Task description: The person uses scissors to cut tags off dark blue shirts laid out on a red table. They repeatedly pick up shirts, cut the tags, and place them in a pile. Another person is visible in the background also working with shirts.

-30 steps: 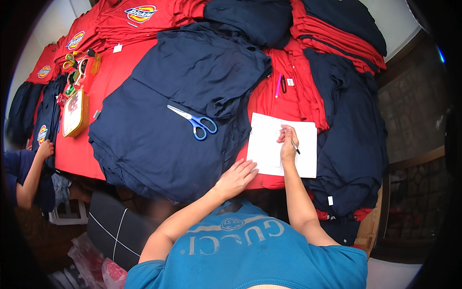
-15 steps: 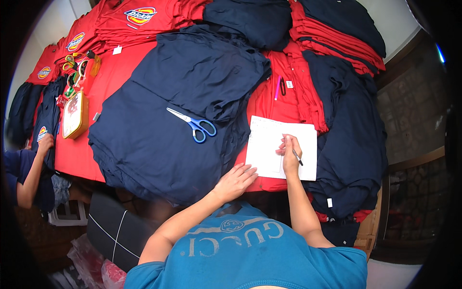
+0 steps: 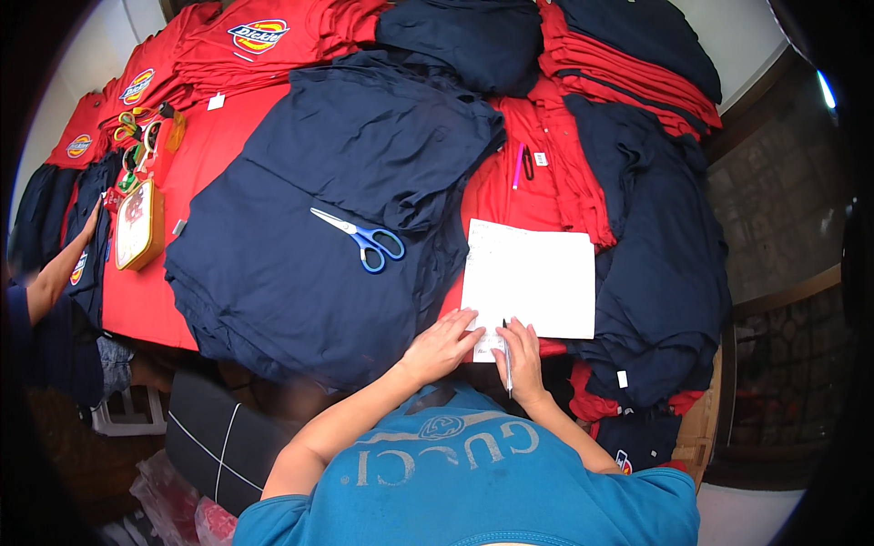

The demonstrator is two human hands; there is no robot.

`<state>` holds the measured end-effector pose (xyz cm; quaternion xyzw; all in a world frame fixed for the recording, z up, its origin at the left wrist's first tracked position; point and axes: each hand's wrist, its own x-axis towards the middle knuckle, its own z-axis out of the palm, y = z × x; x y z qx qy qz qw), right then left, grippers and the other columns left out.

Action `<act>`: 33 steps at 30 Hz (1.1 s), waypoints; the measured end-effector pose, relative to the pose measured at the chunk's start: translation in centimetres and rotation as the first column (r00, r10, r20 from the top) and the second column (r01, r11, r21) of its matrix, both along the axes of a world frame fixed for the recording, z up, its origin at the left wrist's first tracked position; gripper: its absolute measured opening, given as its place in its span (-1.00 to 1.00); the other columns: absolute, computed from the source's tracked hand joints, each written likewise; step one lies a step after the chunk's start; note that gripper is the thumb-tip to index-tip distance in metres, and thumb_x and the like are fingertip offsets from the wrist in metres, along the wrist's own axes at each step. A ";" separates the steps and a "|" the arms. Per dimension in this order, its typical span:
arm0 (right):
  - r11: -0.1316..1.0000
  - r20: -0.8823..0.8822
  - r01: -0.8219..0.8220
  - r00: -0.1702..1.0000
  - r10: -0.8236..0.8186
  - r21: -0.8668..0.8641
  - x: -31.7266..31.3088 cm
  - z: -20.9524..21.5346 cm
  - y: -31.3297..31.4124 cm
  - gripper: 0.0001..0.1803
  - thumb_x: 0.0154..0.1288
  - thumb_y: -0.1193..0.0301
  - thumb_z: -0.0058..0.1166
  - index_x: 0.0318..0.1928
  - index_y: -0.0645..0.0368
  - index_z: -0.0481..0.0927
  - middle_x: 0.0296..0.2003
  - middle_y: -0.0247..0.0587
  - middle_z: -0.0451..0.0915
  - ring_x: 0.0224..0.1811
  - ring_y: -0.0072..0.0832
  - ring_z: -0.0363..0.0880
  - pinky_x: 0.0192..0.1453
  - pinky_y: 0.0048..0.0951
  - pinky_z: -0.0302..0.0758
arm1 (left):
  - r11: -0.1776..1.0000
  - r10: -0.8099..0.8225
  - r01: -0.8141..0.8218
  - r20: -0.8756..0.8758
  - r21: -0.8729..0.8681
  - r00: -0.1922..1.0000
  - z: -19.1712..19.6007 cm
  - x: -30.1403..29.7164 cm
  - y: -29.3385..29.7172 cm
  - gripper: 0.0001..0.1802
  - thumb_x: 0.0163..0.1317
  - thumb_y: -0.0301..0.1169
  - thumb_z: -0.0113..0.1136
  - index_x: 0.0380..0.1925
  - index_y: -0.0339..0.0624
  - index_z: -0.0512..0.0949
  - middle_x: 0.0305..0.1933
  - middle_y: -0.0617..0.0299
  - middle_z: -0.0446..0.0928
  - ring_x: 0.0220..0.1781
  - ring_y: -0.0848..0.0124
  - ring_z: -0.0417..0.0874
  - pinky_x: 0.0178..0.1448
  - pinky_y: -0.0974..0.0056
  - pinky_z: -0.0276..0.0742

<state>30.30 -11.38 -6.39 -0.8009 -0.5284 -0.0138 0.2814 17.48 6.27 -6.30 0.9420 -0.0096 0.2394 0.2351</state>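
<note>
A white sheet of paper (image 3: 533, 282) lies on red cloth in front of me. My left hand (image 3: 442, 348) rests palm down with its fingers stretched out, their tips at the sheet's lower left corner. My right hand (image 3: 523, 359) is closed round a pen (image 3: 509, 366) just below the sheet's lower edge. Between the two hands is a small slip of white paper (image 3: 488, 347) with writing on it. Left of the sheet, blue-handled scissors (image 3: 364, 244) lie on a spread stack of dark navy garments (image 3: 282, 237), their blades a little apart.
Piled navy garments (image 3: 660, 264) border the sheet on the right. A pink pen (image 3: 518, 166) lies beyond it. At the far left are a yellow-rimmed case (image 3: 138, 226) and several tape rolls (image 3: 146, 141). Another person's arm (image 3: 59, 273) reaches in there. Folded red shirts (image 3: 628, 68) stand behind.
My right hand, with the pen, has come down from the middle of the sheet to its lower edge, beside my left hand. The other person's hand at the left has reached farther forward.
</note>
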 end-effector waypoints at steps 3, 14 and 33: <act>1.000 -0.001 0.006 1.000 -0.006 -0.003 -1.1 0.5 -0.3 -0.52 0.16 0.47 0.25 0.12 0.17 0.51 0.11 -0.02 0.45 0.30 -0.10 0.37 0.41 0.08 0.19 | 1.000 -0.010 0.010 0.004 0.002 1.000 0.1 0.1 0.1 -0.53 0.08 -0.54 0.18 0.07 -0.23 0.51 0.20 -0.07 0.41 0.29 0.04 0.47 0.38 0.01 0.41; 0.999 0.071 0.029 0.997 -0.031 0.031 0.3 -0.5 2.3 -0.49 0.21 0.45 0.20 0.18 0.20 0.44 0.15 0.03 0.43 0.30 -0.10 0.37 0.38 0.05 0.17 | 0.999 0.023 -0.024 0.021 0.043 1.000 -0.1 0.1 0.1 -0.56 0.09 -0.50 0.20 0.05 -0.20 0.51 0.21 -0.03 0.41 0.33 0.01 0.42 0.40 -0.06 0.35; 0.873 -0.246 0.226 0.961 -0.127 0.433 10.7 3.4 7.8 -0.69 0.38 0.43 0.07 0.07 0.31 0.55 -0.12 0.01 0.62 -0.01 -0.18 0.60 0.13 -0.29 0.47 | 0.990 0.072 -0.073 0.012 0.120 0.997 -0.5 0.2 0.0 -0.58 0.13 -0.46 0.18 0.05 -0.20 0.53 0.20 0.01 0.43 0.34 -0.02 0.38 0.44 -0.12 0.25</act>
